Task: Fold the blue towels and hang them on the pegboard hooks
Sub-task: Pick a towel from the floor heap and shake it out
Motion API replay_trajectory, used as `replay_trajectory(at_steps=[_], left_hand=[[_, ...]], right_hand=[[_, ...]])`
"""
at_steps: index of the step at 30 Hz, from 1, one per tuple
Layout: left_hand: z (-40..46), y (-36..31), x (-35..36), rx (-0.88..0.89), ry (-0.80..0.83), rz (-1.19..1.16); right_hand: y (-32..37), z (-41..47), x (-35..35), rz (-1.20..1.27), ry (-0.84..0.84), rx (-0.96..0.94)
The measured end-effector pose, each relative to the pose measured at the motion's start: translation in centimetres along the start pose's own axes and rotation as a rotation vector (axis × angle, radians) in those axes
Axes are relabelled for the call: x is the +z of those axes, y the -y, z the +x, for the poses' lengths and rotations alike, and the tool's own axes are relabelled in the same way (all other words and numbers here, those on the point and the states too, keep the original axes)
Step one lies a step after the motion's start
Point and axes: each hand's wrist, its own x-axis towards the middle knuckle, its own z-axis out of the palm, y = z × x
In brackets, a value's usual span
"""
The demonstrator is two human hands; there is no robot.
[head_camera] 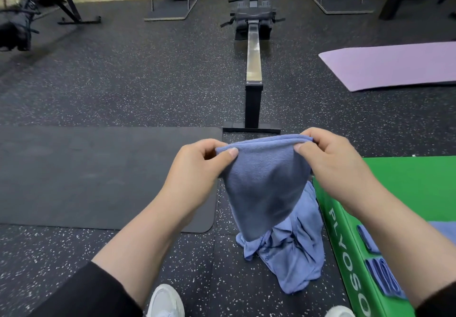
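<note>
Both hands up in front of the body. Left hand pinches the left top corner of a folded blue towel, thumb on the near face; right hand pinches the right top corner likewise. Towel held off the floor, doubled top edge running left to right, long axis hanging straight down.

Below it, a loose heap of blue cloth on the speckled floor, lying against the near left edge of a green box. White lettering on the box side reads "PLYOSO", then cut off by the frame. More blue towels lie along that box edge.

Black mat left, purple mat far right, rowing machine ahead. White shoes at bottom.
</note>
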Motion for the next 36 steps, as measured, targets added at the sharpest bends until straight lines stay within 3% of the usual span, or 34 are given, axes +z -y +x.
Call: replay_trajectory(at_steps=[4,7,11,20,26,29,34,36], left_hand=[[-0.5,1.5,1.9,-0.246,-0.081,-0.209],[-0.7,1.9,2.8,-0.308,-0.148,-0.253],[-0.9,1.3,3.4,-0.212,-0.179,-0.175],[-2.5,0.0,4.7,-0.039,-0.206,0.001],[-2.8,-0.7,4.3,-0.077,0.005,-0.092],[-3.0,-0.5,4.1,-0.067,0.118,-0.099],[-2.1,0.7,3.1,-0.079,-0.072,-0.164],[-1.7,1.2,2.4,-0.039,-0.016,-0.064]], right_hand=[[-0.5,0.0,0.9,-0.092,0.064,0.063],[-0.5,-0.2,1.7,-0.115,0.11,0.14],[-0.5,-0.5,3.3,-0.074,0.116,0.199],[1.5,-1.7,5.6,-0.078,0.083,0.067],[1.2,-1.3,5.5,0.28,0.163,0.148],[0.6,-0.8,5.1,0.308,0.135,0.142],[0.7,-0.4,4.7,0.284,0.084,0.13],[1.3,-0.3,4.0,0.278,0.154,0.081]])
